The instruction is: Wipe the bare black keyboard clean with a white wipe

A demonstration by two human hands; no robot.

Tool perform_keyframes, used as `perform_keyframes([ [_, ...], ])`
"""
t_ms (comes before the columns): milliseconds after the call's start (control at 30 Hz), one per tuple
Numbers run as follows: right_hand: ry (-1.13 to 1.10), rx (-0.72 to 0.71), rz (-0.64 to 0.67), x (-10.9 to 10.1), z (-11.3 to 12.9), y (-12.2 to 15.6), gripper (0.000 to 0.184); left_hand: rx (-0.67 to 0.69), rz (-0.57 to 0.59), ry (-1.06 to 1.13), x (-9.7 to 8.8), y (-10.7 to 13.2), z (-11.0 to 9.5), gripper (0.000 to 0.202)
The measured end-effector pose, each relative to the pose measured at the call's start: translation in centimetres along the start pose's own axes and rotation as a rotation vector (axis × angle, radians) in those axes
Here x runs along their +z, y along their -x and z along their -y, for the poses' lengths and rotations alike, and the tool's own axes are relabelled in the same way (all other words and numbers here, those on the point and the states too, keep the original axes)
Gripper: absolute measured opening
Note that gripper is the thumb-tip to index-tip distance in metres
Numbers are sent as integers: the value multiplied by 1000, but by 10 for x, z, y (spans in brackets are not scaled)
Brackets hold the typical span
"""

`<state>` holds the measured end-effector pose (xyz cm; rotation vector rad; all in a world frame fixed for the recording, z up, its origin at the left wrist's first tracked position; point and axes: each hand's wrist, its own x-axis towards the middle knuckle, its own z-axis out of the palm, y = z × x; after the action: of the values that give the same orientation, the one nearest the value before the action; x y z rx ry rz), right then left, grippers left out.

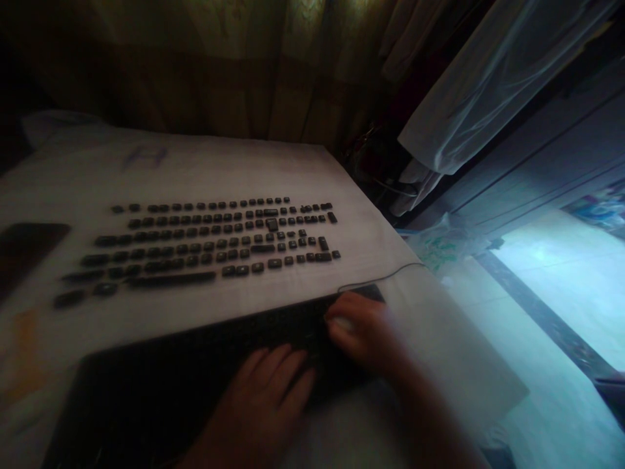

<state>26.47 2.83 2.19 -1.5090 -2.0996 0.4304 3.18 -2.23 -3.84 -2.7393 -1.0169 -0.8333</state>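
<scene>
A black keyboard base (161,365) lies at a slant near the front of the table, its surface dark and blurred. My left hand (273,391) rests on its lower middle part with fingers stretched out. Over the right end of the base, my right hand (359,329) is closed, with a small pale thing showing at its fingers; blur hides what it is. Beyond the base, several rows of loose black keycaps (208,246) are laid out in keyboard order, with a long space bar (170,279) in the nearest row.
A white cover (234,166) spreads over the table. A thin cable (381,277) runs from the keyboard's back edge towards the right. One dark flat object (29,244) lies at the left edge. Hanging white cloth (459,98) and a plastic bag (442,244) are beyond the table's right side.
</scene>
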Motion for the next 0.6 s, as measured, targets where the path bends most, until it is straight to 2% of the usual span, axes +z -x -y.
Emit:
perform_keyframes([
  [200, 32, 10, 55, -2, 1, 2, 15, 2, 32, -9, -2, 3, 2, 33],
  [367, -121, -14, 23, -3, 2, 1, 16, 42, 90, -12, -2, 7, 4, 38],
  [533, -38, -9, 90, -3, 8, -1, 16, -8, -11, 7, -5, -1, 2, 33],
  [600, 17, 5, 99, -3, 8, -1, 15, -5, -15, 5, -5, -3, 0, 33],
])
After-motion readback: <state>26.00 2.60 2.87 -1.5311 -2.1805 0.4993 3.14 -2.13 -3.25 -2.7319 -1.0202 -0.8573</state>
